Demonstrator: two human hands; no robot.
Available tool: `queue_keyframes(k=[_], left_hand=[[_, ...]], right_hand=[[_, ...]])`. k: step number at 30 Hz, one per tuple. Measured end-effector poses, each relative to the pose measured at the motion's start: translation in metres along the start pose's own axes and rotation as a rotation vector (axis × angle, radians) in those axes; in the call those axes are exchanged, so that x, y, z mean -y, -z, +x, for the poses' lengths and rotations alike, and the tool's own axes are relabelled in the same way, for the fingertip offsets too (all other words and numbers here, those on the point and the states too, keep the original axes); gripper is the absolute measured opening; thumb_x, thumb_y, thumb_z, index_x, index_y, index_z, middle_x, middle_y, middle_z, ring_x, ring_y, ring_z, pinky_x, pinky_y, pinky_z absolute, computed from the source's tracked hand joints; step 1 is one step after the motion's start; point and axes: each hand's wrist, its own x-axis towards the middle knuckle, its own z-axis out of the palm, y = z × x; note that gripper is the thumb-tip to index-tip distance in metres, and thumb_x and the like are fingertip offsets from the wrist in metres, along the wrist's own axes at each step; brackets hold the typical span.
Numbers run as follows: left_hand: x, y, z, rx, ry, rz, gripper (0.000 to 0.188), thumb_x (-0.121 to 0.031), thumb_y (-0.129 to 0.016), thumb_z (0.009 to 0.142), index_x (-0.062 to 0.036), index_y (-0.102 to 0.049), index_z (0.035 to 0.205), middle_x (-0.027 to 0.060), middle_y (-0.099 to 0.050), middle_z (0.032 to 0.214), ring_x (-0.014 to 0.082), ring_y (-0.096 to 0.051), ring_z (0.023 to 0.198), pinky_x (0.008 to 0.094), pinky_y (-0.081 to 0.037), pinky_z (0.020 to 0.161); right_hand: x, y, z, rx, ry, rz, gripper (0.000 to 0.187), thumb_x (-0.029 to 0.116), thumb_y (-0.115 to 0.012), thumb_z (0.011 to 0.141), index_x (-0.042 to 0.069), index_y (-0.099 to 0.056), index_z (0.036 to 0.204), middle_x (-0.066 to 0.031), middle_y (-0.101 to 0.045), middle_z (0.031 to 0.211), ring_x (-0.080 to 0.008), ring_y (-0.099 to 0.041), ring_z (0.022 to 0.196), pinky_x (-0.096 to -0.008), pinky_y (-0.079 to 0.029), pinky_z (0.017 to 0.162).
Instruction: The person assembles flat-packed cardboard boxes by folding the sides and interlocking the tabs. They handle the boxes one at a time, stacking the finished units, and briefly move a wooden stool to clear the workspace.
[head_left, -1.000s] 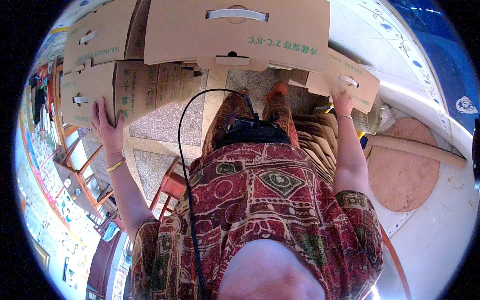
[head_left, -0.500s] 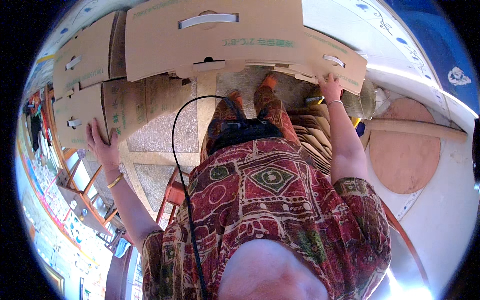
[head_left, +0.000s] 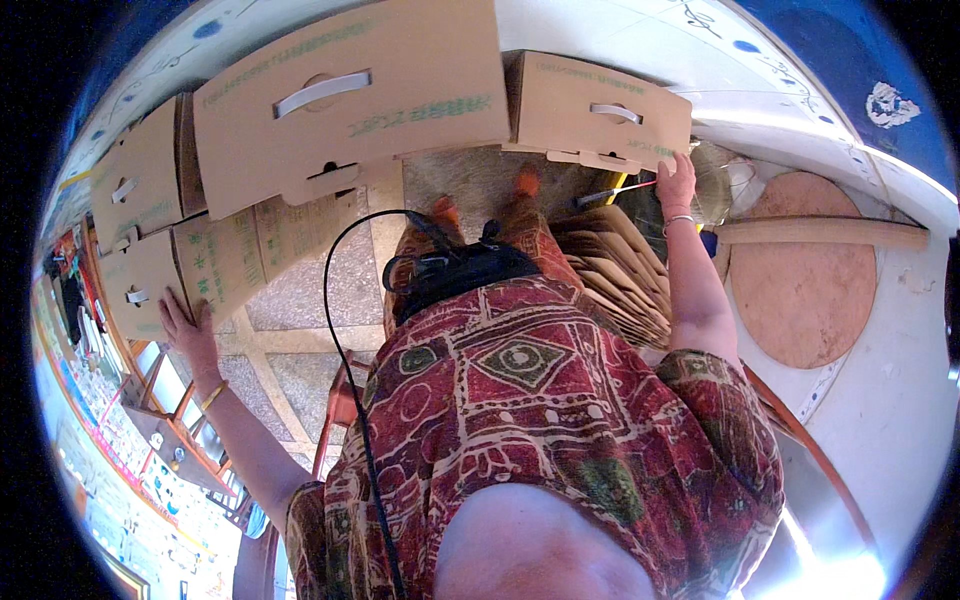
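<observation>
Several brown cardboard boxes with white carry handles stand in a curved row in front of me. My left hand (head_left: 190, 335) has its fingers spread against the lower edge of the near left box (head_left: 150, 290). My right hand (head_left: 677, 188) reaches to the lower right corner of the right box (head_left: 600, 110), its fingers stretched up against the corner and thumb apart. Between them stands the large middle box (head_left: 350, 105), with a slotted tab at its bottom edge; neither hand touches it. A further box (head_left: 135, 180) sits at the far left.
Flattened cardboard sheets (head_left: 610, 265) lie stacked beside my right leg. By my right hand is a thin rod-like tool (head_left: 615, 193). A round board (head_left: 805, 290) with a wooden strip (head_left: 820, 233) lies at right. A red stool (head_left: 343, 400) stands at my left, near a black cable (head_left: 345, 350).
The middle and right boxes have shifted left, the middle one farther, opening a gap between them. My right hand has moved from the right box's lower edge to its corner.
</observation>
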Motion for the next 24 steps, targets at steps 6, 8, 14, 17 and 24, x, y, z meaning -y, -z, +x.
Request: queue_keyframes(k=[6,8,14,17,24], left_hand=[[0.067,-0.019,-0.002,0.068,0.059,0.126,0.090,-0.039,-0.073,0.079,-0.0182,-0.021,0.151,0.0251,-0.023,0.151,0.0426,-0.025,0.138,0.0507,-0.024,0.112],[0.106,-0.024,-0.003,0.099,0.089,0.123,0.092,-0.040,-0.073,0.079,-0.0173,-0.020,0.151,0.0262,-0.022,0.151,0.0432,-0.024,0.138,0.0511,-0.024,0.112],[0.196,-0.043,-0.009,0.151,0.180,0.131,0.096,-0.044,-0.074,0.077,-0.0158,-0.021,0.151,0.0267,-0.019,0.152,0.0428,-0.021,0.139,0.0503,-0.024,0.113],[0.211,-0.043,-0.008,0.109,0.139,0.119,0.096,-0.047,-0.074,0.077,-0.0150,-0.022,0.151,0.0263,-0.018,0.152,0.0426,-0.022,0.139,0.0499,-0.024,0.113],[0.198,-0.038,0.000,0.044,0.050,0.042,0.095,-0.049,-0.073,0.077,-0.0140,-0.025,0.150,0.0282,-0.026,0.148,0.0443,-0.026,0.137,0.0509,-0.026,0.111]], right_hand=[[-0.003,-0.029,0.001,0.232,-0.212,0.210,0.056,0.029,-0.073,0.075,0.002,-0.054,0.121,-0.0203,-0.063,0.114,-0.0385,-0.060,0.106,-0.0453,-0.047,0.091],[0.013,-0.040,-0.010,0.266,-0.187,0.284,0.060,0.027,-0.075,0.072,0.003,-0.052,0.123,-0.0200,-0.063,0.113,-0.0385,-0.060,0.106,-0.0454,-0.048,0.091],[0.067,-0.032,-0.048,0.347,-0.141,0.288,0.077,0.022,-0.078,0.069,0.002,-0.040,0.133,-0.0222,-0.061,0.118,-0.0365,-0.058,0.111,-0.0432,-0.048,0.092],[0.084,-0.027,-0.056,0.233,-0.074,0.511,0.075,0.016,-0.077,0.070,-0.002,-0.039,0.133,-0.0229,-0.059,0.122,-0.0327,-0.057,0.115,-0.0393,-0.046,0.096],[0.086,-0.047,-0.039,0.436,-0.296,0.531,0.085,0.011,-0.079,0.072,-0.005,-0.031,0.140,-0.0179,-0.053,0.132,-0.0267,-0.052,0.121,-0.0339,-0.042,0.101]])
